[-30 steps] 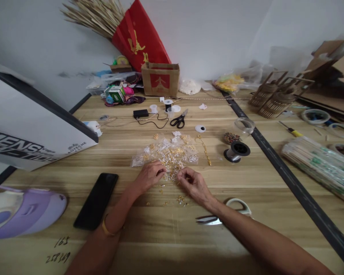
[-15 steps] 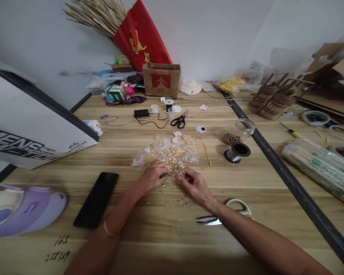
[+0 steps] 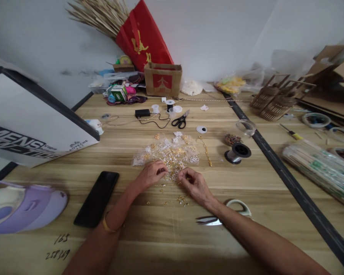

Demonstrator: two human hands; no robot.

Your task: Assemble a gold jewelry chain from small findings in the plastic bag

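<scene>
A loose pile of small gold and silver jewellery findings, partly in clear plastic bags, lies on the wooden table. At its near left edge, my left hand is closed, thumb and forefinger pinched together. My right hand pinches likewise at the near right edge. Anything between the fingertips of either hand is too small to name. A thin, faint gold line shows on the near side, between the hands. Closer to me lie a few scattered gold bits. White-handled scissors rest partly under my right forearm.
A black phone lies left of my left forearm. Beyond the pile are black scissors and a black adapter with its cord. To the right stand a wire spool, a gold chain and a jar of beads.
My left hand has shifted slightly, its fingertips now drawn together more plainly. My right hand stays almost in place. The whole view has moved a little.
</scene>
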